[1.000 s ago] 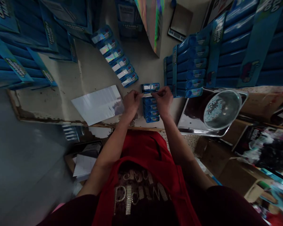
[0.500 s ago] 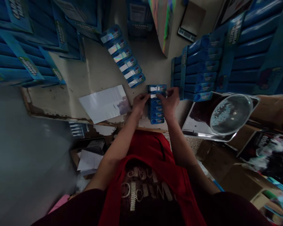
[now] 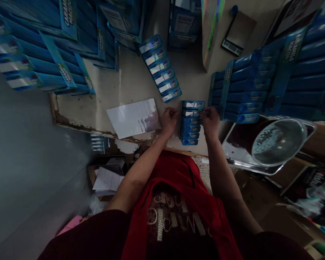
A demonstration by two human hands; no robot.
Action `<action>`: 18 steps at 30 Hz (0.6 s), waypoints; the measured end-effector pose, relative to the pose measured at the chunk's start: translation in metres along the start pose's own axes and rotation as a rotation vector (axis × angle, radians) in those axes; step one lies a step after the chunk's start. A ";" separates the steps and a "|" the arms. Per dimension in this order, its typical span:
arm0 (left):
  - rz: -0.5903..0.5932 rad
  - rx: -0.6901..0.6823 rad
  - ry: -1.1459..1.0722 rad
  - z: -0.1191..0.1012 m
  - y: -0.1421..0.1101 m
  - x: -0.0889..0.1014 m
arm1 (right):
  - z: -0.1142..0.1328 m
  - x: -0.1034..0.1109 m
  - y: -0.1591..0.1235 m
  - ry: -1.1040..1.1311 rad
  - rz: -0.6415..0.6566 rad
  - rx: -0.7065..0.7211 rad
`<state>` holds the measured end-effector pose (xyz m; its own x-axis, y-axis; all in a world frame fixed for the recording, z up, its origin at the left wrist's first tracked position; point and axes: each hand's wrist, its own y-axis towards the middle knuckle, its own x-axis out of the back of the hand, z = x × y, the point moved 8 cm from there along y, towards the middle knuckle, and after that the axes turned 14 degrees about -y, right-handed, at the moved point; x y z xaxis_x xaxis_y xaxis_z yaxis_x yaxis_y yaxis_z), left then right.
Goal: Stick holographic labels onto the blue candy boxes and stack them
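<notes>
A short row of small blue candy packs (image 3: pixel 190 129) lies on the worktable in front of me. Clear-white strips cross the two farthest packs, one of them the second pack (image 3: pixel 191 113). My right hand (image 3: pixel 211 121) touches the right end of that second pack, its thumb and fingers pinched together. Just left of the row, apart from it, my left hand (image 3: pixel 169 121) is closed with the fingertips curled together. Whatever lies in either pinch, if anything, is too small to make out. A white glossy sheet (image 3: pixel 134 117) rests beside my left hand.
A slanted row of strip-covered packs (image 3: pixel 161 70) lies farther back. Stacked blue candy boxes (image 3: pixel 82 41) rise at left, and more boxes (image 3: pixel 241 88) at right. A small scale (image 3: pixel 238 34) sits behind. At right a clear bowl (image 3: pixel 281 142) with pale pieces stands on a metal tray (image 3: pixel 238 155).
My hands have moved apart: the left has drawn off the row to the left, the right has slid to the second pack's right end. The whole view has shifted.
</notes>
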<state>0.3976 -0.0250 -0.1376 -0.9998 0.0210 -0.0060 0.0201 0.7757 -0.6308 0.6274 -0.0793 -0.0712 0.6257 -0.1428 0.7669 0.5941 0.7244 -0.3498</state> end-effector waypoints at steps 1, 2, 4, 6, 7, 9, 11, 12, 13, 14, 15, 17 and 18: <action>0.001 -0.057 0.105 -0.012 0.003 0.015 | 0.007 0.007 -0.005 -0.090 -0.011 0.046; -0.001 -0.122 0.210 -0.027 0.007 0.033 | 0.015 0.015 -0.012 -0.182 -0.040 0.097; -0.077 -0.220 0.420 -0.056 0.019 0.074 | 0.035 0.028 -0.030 -0.321 -0.119 0.190; -0.086 -0.234 0.592 -0.075 0.036 0.106 | 0.057 0.027 -0.050 -0.358 -0.139 0.266; -0.066 -0.219 0.674 -0.080 0.046 0.117 | 0.069 0.018 -0.059 -0.351 -0.113 0.311; 0.005 -0.175 0.804 -0.080 0.062 0.129 | 0.095 -0.011 -0.074 -0.338 -0.001 0.417; 0.090 -0.149 0.861 -0.073 0.071 0.131 | 0.119 -0.050 -0.084 -0.364 0.135 0.511; 0.129 -0.148 0.852 -0.070 0.072 0.130 | 0.129 -0.068 -0.087 -0.394 0.191 0.542; 0.165 -0.151 0.822 -0.067 0.071 0.128 | 0.137 -0.086 -0.088 -0.431 0.239 0.565; 0.199 -0.155 0.779 -0.065 0.068 0.126 | 0.144 -0.101 -0.088 -0.470 0.278 0.582; 0.232 -0.161 0.732 -0.064 0.063 0.124 | 0.148 -0.114 -0.086 -0.509 0.306 0.598; 0.289 -0.178 0.651 -0.065 0.054 0.119 | 0.152 -0.133 -0.084 -0.586 0.345 0.624; 0.308 -0.186 0.623 -0.067 0.050 0.118 | 0.151 -0.140 -0.083 -0.620 0.358 0.635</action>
<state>0.2815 0.0584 -0.1185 -0.7588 0.5694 0.3163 0.3572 0.7699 -0.5288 0.4144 -0.0175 -0.0681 0.2296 0.4091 0.8831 -0.0797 0.9122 -0.4019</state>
